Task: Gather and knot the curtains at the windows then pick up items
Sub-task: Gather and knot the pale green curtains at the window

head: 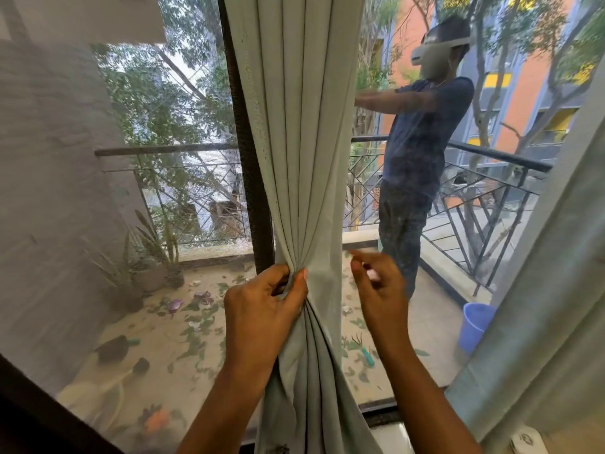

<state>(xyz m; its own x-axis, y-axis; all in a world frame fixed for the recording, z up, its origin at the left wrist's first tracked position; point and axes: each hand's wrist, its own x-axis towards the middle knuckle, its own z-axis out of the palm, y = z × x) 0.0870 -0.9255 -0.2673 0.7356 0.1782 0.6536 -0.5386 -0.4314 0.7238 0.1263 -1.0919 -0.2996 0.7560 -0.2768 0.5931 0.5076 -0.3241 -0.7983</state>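
Here the window [250, 178] fills the view, its mesh screen giving onto a balcony. Down its middle hangs the pale green curtain [294, 126], long axis vertical, its pleats drawn to a waist. There the left hand [262, 306] grips them, fingers and thumb curled round the bunch. The right hand [379, 290], somewhat blurred, is just beside the curtain's right edge, apart from the cloth, fingers loosely curled on nothing. The loose edge lies to its left, so that hand probably sweeps it in.
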